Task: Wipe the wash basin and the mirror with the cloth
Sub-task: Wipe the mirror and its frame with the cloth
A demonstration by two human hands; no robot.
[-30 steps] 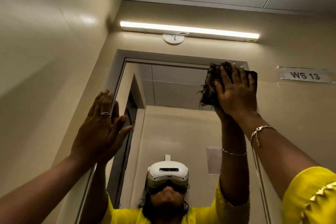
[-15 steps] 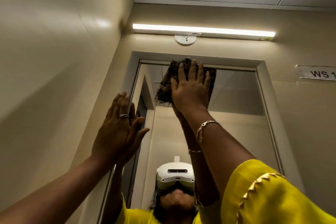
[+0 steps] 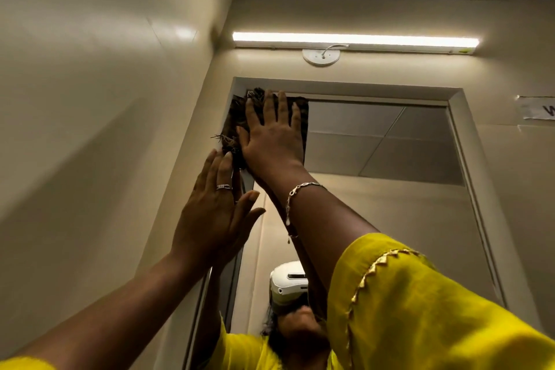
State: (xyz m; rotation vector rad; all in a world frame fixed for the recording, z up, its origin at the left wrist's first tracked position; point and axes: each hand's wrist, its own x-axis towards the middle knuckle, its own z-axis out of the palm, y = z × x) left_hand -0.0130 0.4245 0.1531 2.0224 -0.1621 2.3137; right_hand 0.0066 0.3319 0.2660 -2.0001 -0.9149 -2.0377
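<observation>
Head view, sole entry. Step in hand: mirror wiping, judged from the cloth's place on the glass; wash basin out of frame, its state unknown.

Item, cloth (image 3: 237, 126): dark, frayed at its left edge, flat against the mirror (image 3: 390, 159) in the top left corner, touching the upper frame and just beside the left frame (image 3: 192, 159).

Item, right hand (image 3: 271, 135): palm flat on the cloth, fingers (image 3: 282, 108) extended and slightly spread, pressing rather than pinching; bracelet at the wrist, yellow sleeve (image 3: 420, 309) low in the frame.

Item, left hand (image 3: 214, 213): open, fingers straight and close together, thumb apart, holding nothing, braced at the mirror's left edge just below the cloth; whether it rests on glass or frame cannot be told.

Next move, as judgement: the corner offers no further travel up or left, so the stroke calls for a run rightward along the top or down the glass, with pressure kept even so the cloth does not bunch.

Open room: broad bare glass to the right and below. Side wall (image 3: 90, 129) close at left; tube light (image 3: 354, 39) above the frame, near but apart from the cloth. The braced left hand blocks the straight downward path.
</observation>
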